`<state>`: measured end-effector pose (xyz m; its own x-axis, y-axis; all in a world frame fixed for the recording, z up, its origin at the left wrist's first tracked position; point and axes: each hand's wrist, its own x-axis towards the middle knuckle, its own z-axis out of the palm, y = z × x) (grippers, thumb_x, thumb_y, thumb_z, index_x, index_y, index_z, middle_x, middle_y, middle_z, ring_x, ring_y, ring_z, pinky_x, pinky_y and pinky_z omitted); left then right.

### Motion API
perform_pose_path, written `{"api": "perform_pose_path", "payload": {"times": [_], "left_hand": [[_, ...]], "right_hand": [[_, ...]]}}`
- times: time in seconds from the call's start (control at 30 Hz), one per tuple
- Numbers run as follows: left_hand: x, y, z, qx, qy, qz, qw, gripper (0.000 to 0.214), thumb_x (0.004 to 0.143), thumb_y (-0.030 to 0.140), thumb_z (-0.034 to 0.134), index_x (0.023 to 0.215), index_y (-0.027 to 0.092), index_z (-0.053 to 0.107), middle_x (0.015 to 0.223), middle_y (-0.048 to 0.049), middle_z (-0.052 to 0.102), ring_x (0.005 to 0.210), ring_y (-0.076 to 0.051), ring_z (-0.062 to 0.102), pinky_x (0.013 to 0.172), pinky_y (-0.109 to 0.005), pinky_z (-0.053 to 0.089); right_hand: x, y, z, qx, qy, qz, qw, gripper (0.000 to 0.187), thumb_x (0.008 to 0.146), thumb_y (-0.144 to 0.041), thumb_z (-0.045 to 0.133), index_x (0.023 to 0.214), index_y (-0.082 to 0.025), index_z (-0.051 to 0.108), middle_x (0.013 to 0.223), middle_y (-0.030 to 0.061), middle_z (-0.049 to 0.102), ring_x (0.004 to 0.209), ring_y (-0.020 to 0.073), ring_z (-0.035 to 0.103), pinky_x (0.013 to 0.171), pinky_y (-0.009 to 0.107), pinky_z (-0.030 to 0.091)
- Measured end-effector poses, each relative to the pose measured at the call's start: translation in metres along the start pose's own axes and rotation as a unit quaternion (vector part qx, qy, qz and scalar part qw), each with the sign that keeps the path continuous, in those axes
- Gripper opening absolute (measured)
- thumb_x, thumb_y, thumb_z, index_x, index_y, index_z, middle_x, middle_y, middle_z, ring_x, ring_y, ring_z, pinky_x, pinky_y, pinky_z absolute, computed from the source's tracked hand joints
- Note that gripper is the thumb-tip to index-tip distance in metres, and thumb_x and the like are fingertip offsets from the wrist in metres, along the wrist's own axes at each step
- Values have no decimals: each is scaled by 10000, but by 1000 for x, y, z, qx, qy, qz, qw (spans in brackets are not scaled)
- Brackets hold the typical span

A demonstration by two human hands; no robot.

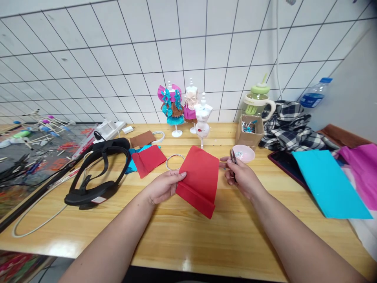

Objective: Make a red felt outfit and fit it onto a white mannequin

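My left hand pinches the left edge of a folded red paper sheet and holds it just above the wooden table. To the right of the sheet, my right hand is closed on small metal scissors with their tips pointing up. A small pink bowl sits just behind that hand. A thin ring lies on the table behind the red sheet.
Three small dress-form mannequins stand by the tiled wall. A black headset, red, blue and brown paper pieces lie left. A cardboard box, green cup, plaid cloth, bottle, cyan paper and magenta paper are right.
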<state>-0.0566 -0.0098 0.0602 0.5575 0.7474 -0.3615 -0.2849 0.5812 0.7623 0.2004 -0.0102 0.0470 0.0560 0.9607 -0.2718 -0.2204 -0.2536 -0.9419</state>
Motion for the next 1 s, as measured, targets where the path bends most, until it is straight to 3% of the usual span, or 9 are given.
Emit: {"api": "perform_pose_path", "payload": {"times": [0.13, 0.23, 0.33, 0.47, 0.63, 0.77, 0.83, 0.93, 1.0], "left_hand": [[-1, 0, -2, -28, -8, 7, 1000, 196, 808, 189, 702, 978, 97, 730, 958, -109, 762, 850, -187, 717, 829, -276, 538], [1, 0, -4, -18, -1, 16, 1000, 199, 807, 197, 703, 979, 101, 731, 977, -116, 758, 852, -182, 714, 836, -271, 536], [2, 0, -6, 6, 11, 36, 999, 246, 807, 216, 708, 1030, 115, 719, 1031, -117, 747, 918, -196, 706, 873, -288, 527], [3, -3, -4, 56, -21, 70, 996, 364, 771, 259, 750, 1103, 121, 694, 1090, -134, 729, 1002, -247, 687, 914, -332, 509], [6, -11, 0, 123, -46, 83, 988, 442, 730, 223, 783, 1145, 118, 674, 1190, -159, 684, 1101, -299, 641, 993, -410, 466], [8, -13, 0, 166, -2, 106, 980, 403, 711, 218, 795, 1091, 125, 701, 1171, -144, 696, 1082, -295, 649, 1006, -432, 462], [8, -12, 0, 187, 25, 112, 976, 392, 703, 240, 800, 1069, 133, 710, 1150, -133, 707, 1056, -291, 660, 987, -430, 475], [8, -12, 2, 217, 50, 123, 967, 398, 692, 253, 806, 1064, 149, 712, 1146, -112, 712, 1049, -287, 661, 969, -420, 484], [9, -14, 4, 231, 58, 130, 962, 401, 682, 250, 811, 1057, 150, 712, 1139, -105, 715, 1053, -286, 656, 966, -411, 481]], "right_hand": [[-1, 0, 0, -34, -23, -12, 999, 320, 782, -516, 604, 831, -214, 509, 757, -46, 539, 421, 33, 239, 378, 185, 176], [-6, -2, 2, -89, -90, -35, 991, 400, 794, -586, 563, 737, -206, 452, 700, -37, 496, 490, 67, 321, 437, 212, 260], [-13, -1, 8, -196, -161, -83, 964, 405, 741, -475, 671, 691, -216, 364, 650, -57, 423, 584, 95, 382, 535, 228, 324], [-22, 4, 19, -219, -151, -118, 957, 410, 718, -303, 679, 681, -231, 277, 614, -83, 344, 576, 96, 371, 556, 230, 330], [-23, 6, 19, -238, -166, -128, 948, 357, 797, -386, 617, 690, -232, 312, 625, -65, 407, 588, 122, 485, 583, 253, 402], [-19, -10, 0, -365, -107, -177, 908, 343, 954, -510, 337, 877, -225, 513, 716, -4, 575, 640, 149, 548, 618, 272, 408], [-18, -21, -11, -435, -90, -186, 877, 369, 949, -544, 337, 987, -238, 540, 771, 12, 626, 680, 166, 569, 621, 273, 402], [-18, -31, -21, -512, -149, -181, 826, 425, 924, -585, 372, 880, -228, 599, 769, 20, 652, 712, 180, 582, 626, 271, 396], [-18, -33, -24, -536, -181, -163, 809, 455, 941, -552, 349, 825, -229, 646, 767, 25, 672, 720, 182, 592, 637, 273, 399]]}}
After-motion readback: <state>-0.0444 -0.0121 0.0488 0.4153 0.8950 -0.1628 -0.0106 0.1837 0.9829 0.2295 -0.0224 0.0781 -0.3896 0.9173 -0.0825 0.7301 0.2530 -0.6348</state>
